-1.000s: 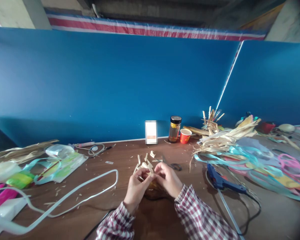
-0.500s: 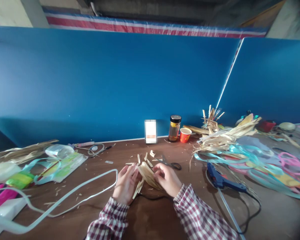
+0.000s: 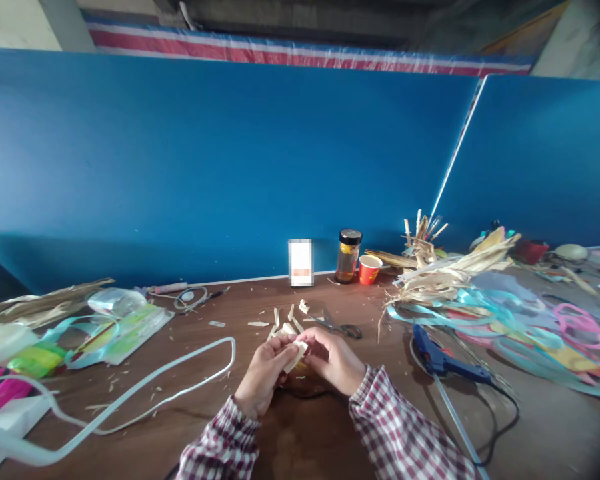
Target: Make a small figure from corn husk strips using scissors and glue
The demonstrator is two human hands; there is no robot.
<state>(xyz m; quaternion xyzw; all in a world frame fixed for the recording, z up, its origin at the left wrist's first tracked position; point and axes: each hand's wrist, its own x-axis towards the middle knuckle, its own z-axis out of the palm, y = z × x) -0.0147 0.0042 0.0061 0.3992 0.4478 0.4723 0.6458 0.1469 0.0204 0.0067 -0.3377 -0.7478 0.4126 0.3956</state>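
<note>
My left hand (image 3: 265, 373) and my right hand (image 3: 335, 360) meet over the brown table (image 3: 305, 440), both in checked sleeves. Their fingers are closed on a small bundle of pale dried husk strips (image 3: 295, 352) held between them. Short cut husk pieces (image 3: 285, 319) lie on the table just beyond the hands. A pair of scissors (image 3: 341, 327) rests right behind my right hand.
A blue glue gun (image 3: 437, 360) with its black cord lies to the right. Behind it are a husk pile (image 3: 450, 277) and coloured ribbons (image 3: 520, 327). A jar (image 3: 349, 256) and red cup (image 3: 369, 270) stand by the blue partition. White tubing (image 3: 145, 393) loops at left beside plastic bags (image 3: 120, 327).
Half a second ago my hands were apart with the husk strips fanned out between them. Now they have come together and the strips are folded into a tight bundle.
</note>
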